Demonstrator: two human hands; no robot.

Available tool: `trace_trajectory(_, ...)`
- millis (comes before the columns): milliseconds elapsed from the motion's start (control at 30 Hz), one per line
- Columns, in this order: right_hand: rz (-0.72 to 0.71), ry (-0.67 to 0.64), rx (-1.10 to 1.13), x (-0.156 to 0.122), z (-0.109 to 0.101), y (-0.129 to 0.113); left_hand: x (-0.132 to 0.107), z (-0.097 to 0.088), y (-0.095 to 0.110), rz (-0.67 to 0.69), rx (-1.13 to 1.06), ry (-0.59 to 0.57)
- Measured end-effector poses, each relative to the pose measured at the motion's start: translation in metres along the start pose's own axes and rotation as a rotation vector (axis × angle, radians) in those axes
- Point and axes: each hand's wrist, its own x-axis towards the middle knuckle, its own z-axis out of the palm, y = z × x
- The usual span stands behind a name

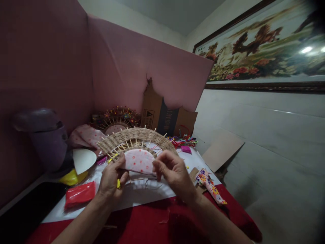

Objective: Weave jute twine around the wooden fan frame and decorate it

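A half-round woven fan, made of twisted cord over thin sticks with a polka-dot cloth centre, is held upright in front of me. My left hand grips its lower left end between thumb and fingers. A small bit of yellow clay shows at those fingers, and more yellow lies along the fan's left edge. At the right end of the cloth, my right hand has its fingers pinched together. Whatever is between them is hidden, and I cannot tell whether they grip the fan.
A red packet and a white half-disc lie to the left, near a purple bin. Behind stand another decorated fan and torn cardboard. A flower-patterned roll lies right, on the red tablecloth.
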Motion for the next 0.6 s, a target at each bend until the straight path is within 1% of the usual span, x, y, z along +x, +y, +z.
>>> trace_trajectory(133, -0.177, 0.277, 0.022, 0.02, -0.036, -0.02, 0.001, 0.0, 0.0, 0.022, -0.005, 0.002)
trace_trajectory(233, -0.248, 0.426, 0.072, 0.034, -0.057, -0.028, 0.001, -0.001, 0.001, 0.013, -0.004, -0.012)
trace_trajectory(300, -0.272, 0.466, 0.094, 0.042, -0.066, -0.031, 0.0, -0.001, 0.001, 0.02, -0.008, -0.031)
trace_trajectory(400, -0.306, 0.491, 0.092, 0.05, -0.073, -0.034, 0.001, 0.0, 0.002, 0.052, -0.016, -0.055)
trace_trajectory(600, -0.365, 0.571, -0.027, 0.061, -0.086, -0.031, 0.002, -0.002, 0.004, 0.124, 0.001, -0.045)
